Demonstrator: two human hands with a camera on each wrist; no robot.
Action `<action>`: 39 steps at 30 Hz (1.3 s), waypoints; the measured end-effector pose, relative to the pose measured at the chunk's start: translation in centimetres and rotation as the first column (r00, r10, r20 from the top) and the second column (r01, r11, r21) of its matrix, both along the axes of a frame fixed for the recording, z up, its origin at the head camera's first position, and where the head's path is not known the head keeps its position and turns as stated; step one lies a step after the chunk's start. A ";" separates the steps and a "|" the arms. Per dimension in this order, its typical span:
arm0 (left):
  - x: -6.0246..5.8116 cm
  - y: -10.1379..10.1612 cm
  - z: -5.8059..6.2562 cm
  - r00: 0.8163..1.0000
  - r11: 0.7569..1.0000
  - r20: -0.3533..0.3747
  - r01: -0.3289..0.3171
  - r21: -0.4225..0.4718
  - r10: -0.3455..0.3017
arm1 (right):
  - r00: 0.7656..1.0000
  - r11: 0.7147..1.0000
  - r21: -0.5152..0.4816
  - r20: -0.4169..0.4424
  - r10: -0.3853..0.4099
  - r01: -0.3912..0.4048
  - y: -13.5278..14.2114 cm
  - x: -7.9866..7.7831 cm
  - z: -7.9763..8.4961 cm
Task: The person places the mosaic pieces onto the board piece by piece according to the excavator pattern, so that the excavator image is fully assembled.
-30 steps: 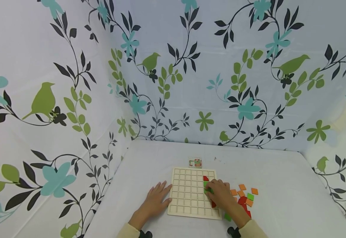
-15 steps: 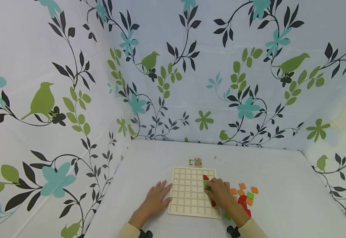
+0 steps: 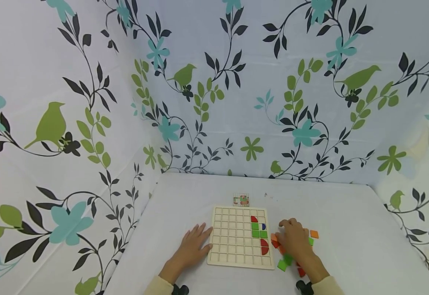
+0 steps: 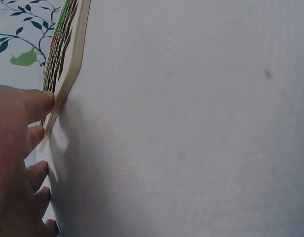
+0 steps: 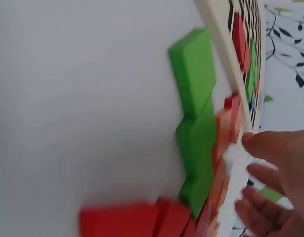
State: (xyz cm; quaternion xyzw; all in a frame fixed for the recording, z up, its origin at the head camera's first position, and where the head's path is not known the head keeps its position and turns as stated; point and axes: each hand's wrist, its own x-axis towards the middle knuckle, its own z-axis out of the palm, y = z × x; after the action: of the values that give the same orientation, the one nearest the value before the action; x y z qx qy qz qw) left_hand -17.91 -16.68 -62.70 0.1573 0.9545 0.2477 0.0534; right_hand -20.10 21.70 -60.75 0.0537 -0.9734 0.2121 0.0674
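Note:
A pale wooden grid board (image 3: 232, 246) lies on the white table, its right-hand cells holding several red, green and blue pieces, among them a green square tile (image 3: 263, 234), a red rounded piece (image 3: 264, 250) and a small blue piece (image 3: 263, 226). My left hand (image 3: 191, 249) rests flat at the board's left edge, thumb and fingers touching the rim (image 4: 68, 79). Over the loose tiles right of the board is my right hand (image 3: 296, 241), fingers slightly bent, with nothing seen between them. A green tile (image 5: 194, 69) lies beside the board in the right wrist view.
A small card with a coloured pattern (image 3: 241, 200) lies behind the board. Around the right hand are a loose green tile (image 3: 282, 265), an orange tile (image 3: 314, 234) and red pieces (image 3: 301, 272). Patterned cloth (image 3: 214, 102) hangs behind and beside the table.
My right hand has left the board and moved right onto the loose tiles, uncovering the pieces in the grid. Some loose tiles have shifted toward the board. The left hand stays put.

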 end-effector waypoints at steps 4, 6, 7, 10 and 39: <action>0.0 0.0 -0.1 1.000 1.000 -0.002 -0.009 -0.017 0.009 | 0.998 0.999 0.020 0.039 -0.040 0.039 1.8 0.2 -0.5; -0.1 0.0 -0.2 1.000 1.000 -0.006 -0.010 -0.019 0.010 | 0.998 0.999 0.022 0.051 -0.038 0.037 2.3 0.2 -0.5; -0.1 0.0 -0.3 1.000 1.000 -0.004 -0.011 -0.021 0.011 | 0.998 0.999 0.023 0.056 -0.039 0.038 2.6 0.2 -0.4; -0.1 0.1 -0.3 1.000 1.000 -0.008 -0.008 -0.014 0.008 | 0.995 0.997 0.024 0.078 -0.069 0.067 3.1 0.2 0.0; -0.2 -0.1 -0.6 1.000 1.000 -0.017 -0.002 -0.029 0.002 | 0.997 0.997 -0.067 0.072 -0.020 0.025 2.5 -1.2 -0.9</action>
State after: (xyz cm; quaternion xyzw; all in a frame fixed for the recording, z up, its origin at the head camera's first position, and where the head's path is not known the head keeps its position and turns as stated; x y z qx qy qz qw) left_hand -18.11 -16.79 -63.32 0.1577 0.9586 0.2324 0.0472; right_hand -21.28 24.18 -61.62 0.0329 -0.9680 0.2461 0.0370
